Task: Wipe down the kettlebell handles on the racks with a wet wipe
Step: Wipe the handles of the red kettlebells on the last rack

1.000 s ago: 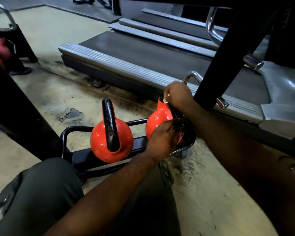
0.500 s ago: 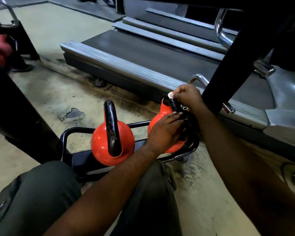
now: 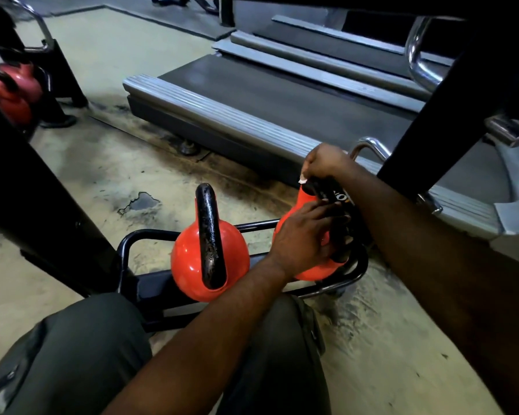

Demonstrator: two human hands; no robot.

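Two orange kettlebells with black handles sit on a low black rack [image 3: 132, 244] on the floor. The left kettlebell [image 3: 186, 265] stands free, its handle [image 3: 209, 235] upright. My left hand [image 3: 300, 238] lies on the body and handle of the right kettlebell [image 3: 307, 272], fingers stretched across it. My right hand [image 3: 324, 163] grips the top of that handle [image 3: 330, 191] with a white wet wipe [image 3: 302, 180], of which only a small corner shows under the fingers.
A treadmill deck [image 3: 252, 109] lies just behind the rack. A black upright post [image 3: 33, 199] stands at the left and another [image 3: 438, 100] at the right, beside my right arm. More red kettlebells [image 3: 15, 91] sit at the far left. My knees fill the foreground.
My right hand has slid up along the right kettlebell's handle with the wipe. My left hand shifted slightly higher on that kettlebell. The view moved a little closer.
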